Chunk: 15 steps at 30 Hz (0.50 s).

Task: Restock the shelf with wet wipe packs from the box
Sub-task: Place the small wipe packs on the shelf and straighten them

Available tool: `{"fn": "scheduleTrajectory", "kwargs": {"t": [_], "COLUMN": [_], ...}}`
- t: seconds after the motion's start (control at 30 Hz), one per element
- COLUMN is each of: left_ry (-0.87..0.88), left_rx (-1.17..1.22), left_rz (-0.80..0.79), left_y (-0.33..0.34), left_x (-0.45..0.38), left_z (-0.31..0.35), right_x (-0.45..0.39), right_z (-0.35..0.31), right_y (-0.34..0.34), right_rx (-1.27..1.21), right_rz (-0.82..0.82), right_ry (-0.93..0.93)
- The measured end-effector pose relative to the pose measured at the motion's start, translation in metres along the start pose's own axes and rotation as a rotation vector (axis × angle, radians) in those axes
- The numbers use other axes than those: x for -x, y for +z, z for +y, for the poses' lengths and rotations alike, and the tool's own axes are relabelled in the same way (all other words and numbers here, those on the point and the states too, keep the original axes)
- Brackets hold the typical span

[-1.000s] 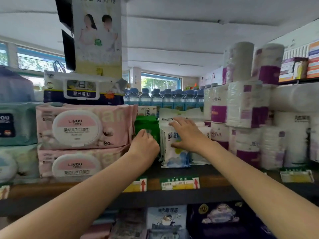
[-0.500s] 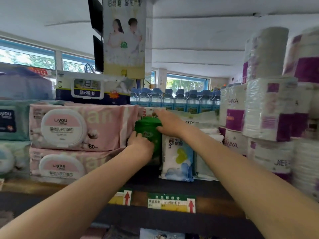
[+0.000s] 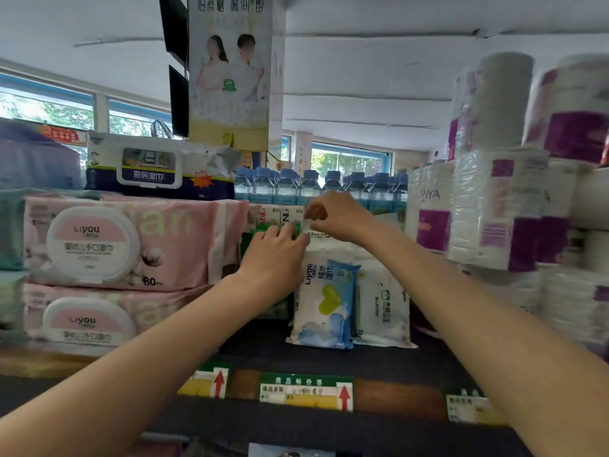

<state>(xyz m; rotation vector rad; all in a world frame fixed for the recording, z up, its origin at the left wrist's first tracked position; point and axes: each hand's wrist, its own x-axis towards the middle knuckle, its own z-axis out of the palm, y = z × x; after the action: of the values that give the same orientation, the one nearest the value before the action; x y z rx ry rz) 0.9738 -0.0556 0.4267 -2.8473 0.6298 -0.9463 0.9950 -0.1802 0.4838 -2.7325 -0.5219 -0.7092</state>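
A green wet wipe pack (image 3: 252,237) stands upright on the dark shelf (image 3: 329,361), between the pink packs and the white ones. My left hand (image 3: 273,255) covers its front, with the fingers curled over its top edge. My right hand (image 3: 336,216) is just above and to the right, its fingertips pinched at the same pack's top corner. A white and blue wet wipe pack (image 3: 326,301) stands right of the green one, with another white pack (image 3: 382,301) beside it. The box is out of view.
Two large pink wipe packs (image 3: 125,245) are stacked on the left, with a navy and white pack (image 3: 158,173) on top. Water bottles (image 3: 316,186) line the back. Tissue roll bundles (image 3: 501,209) are stacked at the right. Price tags (image 3: 306,390) run along the shelf's front edge.
My right hand left the white and blue pack and came up to the green pack's top. My left hand rose from its lower front to its top edge. The camera moved closer.
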Motion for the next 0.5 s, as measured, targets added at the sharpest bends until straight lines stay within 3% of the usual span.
{"fn": "scheduleTrajectory", "kwargs": {"t": [0.13,0.3,0.5], "left_ry": [-0.1,-0.085,-0.102], "left_rx": [0.418,0.369,0.325], "left_rz": [-0.194,-0.14,-0.05], "left_y": [-0.002,-0.001,-0.001], "left_x": [-0.005,-0.006,0.0], "left_z": [0.005,0.011,0.002], "right_x": [0.04,0.066,0.067], "right_z": [0.016,0.015,0.013], "right_y": [-0.022,-0.013,-0.001], "right_rx": [0.152,-0.07,-0.351], "right_rz": [-0.058,-0.269,-0.111], "right_ry": [0.141,0.34,0.411]}}
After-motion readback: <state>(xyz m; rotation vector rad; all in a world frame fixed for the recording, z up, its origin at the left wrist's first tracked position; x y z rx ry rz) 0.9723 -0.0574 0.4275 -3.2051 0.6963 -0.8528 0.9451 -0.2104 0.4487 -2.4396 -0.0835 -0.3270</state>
